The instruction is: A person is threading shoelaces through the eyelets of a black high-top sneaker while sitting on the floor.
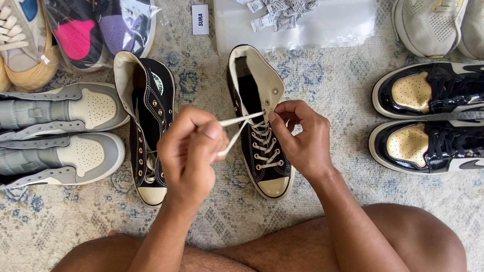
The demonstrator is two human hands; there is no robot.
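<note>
I sit on the patterned rug (337, 86) with a black high-top shoe (259, 126) standing just in front of my knees, toe toward me. My left hand (189, 154) pinches one end of its white lace (243, 120), fingers (212, 132) clamped together on it, pulling it out to the left. My right hand (301, 139) has its fingers closed on the other lace end at the upper eyelets. The shoe's mate (145, 125) lies tipped on its side just beside my left hand, its laces loose.
</note>
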